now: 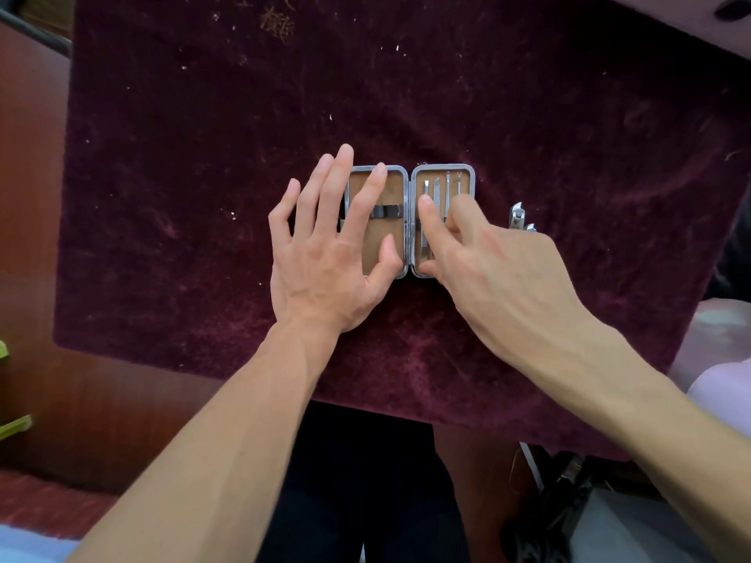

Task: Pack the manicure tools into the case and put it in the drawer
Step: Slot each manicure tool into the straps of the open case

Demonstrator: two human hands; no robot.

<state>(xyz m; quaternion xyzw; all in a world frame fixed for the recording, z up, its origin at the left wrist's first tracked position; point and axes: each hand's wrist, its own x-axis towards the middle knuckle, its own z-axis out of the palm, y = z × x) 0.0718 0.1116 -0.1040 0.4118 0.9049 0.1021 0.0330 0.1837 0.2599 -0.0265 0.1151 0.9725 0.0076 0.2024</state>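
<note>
A small manicure case (409, 174) with a metal rim and tan lining lies open flat on the dark red velvet cloth (203, 197). Its right half holds several slim steel tools (443, 193) side by side. Its left half shows a dark elastic strap (388, 212). My left hand (329, 253) rests spread on the left half, fingers apart. My right hand (479, 253) is over the right half, its thumb and forefinger pinching a thin tool there. A steel nail clipper (518, 216) lies on the cloth just right of the case, partly behind my right hand.
The velvet cloth covers a tabletop whose reddish wooden surface (32, 197) shows at the left. Dark cables and a bag (544, 501) lie on the floor at the lower right. Something green (12, 424) pokes in at the left edge.
</note>
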